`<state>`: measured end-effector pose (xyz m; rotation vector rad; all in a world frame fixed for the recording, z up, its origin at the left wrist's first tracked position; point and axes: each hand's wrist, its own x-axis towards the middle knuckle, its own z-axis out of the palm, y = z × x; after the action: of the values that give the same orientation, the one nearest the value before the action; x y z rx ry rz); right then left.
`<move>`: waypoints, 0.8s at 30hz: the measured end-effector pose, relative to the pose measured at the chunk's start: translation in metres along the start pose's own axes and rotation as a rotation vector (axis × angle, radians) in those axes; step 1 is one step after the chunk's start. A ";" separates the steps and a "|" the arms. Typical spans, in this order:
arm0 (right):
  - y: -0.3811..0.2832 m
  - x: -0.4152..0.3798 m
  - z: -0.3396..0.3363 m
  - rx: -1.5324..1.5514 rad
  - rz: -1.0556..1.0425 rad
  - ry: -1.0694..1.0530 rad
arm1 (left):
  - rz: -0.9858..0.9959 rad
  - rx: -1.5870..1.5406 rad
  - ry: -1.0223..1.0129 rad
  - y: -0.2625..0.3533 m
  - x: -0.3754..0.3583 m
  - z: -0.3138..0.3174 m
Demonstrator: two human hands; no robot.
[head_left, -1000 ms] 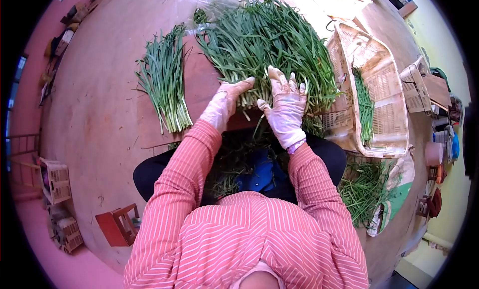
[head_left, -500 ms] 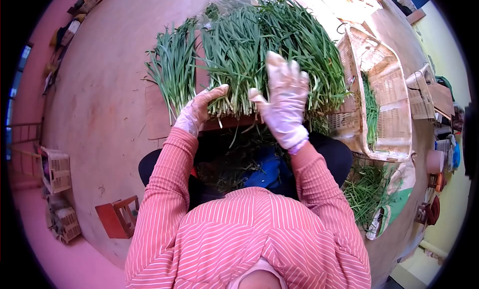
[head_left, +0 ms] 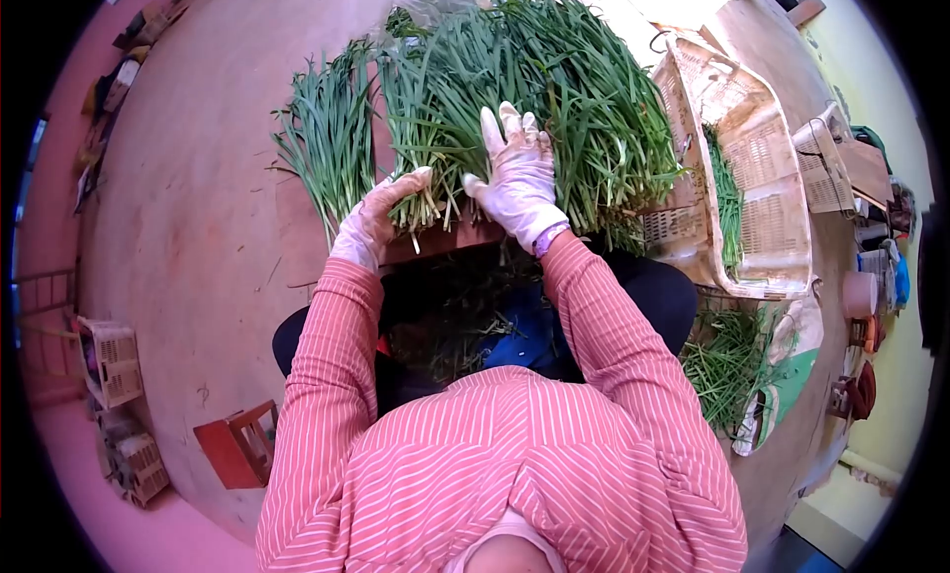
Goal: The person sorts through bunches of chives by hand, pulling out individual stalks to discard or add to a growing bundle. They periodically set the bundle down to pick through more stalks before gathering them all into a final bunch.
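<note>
I see the big pile of long, thin green leaves lying on a flat, red-brown board. Its leaf tips are floppy, and its stalk ends are pale and stiff, a bit uneven. My right hand, in a thin, smudged white glove, lies palm down on the front of the big pile, fingers open and spread. My left hand has its thumb stretched out to the stalk ends at the left front of the big pile; its other fingers are hidden, so I can't tell if they are curled.

Half a second ago, my right hand was further right. Now the two hands are closer together.

A small bunch lies just left of the big pile, with a thin strip of board showing between. On the right of the big pile, the hard, pale crate with little holes stands close, blocking that side. Crinkly, see-through plastic is behind the big pile. Dark knees are just in front.
</note>
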<state>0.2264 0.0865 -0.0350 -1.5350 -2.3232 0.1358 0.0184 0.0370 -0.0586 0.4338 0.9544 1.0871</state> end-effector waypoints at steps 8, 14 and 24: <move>-0.037 0.004 0.037 -0.332 -0.030 0.024 | -0.015 0.097 0.024 0.006 -0.006 0.024; -0.033 0.018 0.057 -0.408 -0.007 -0.031 | 0.077 0.431 0.029 -0.004 0.017 0.026; 0.008 0.040 0.028 -0.550 -0.051 -0.016 | -0.030 0.320 0.033 -0.006 0.003 0.009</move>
<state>0.2095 0.1295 -0.0537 -1.7036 -2.5404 -0.5489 0.0297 0.0382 -0.0594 0.6619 1.1661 0.9177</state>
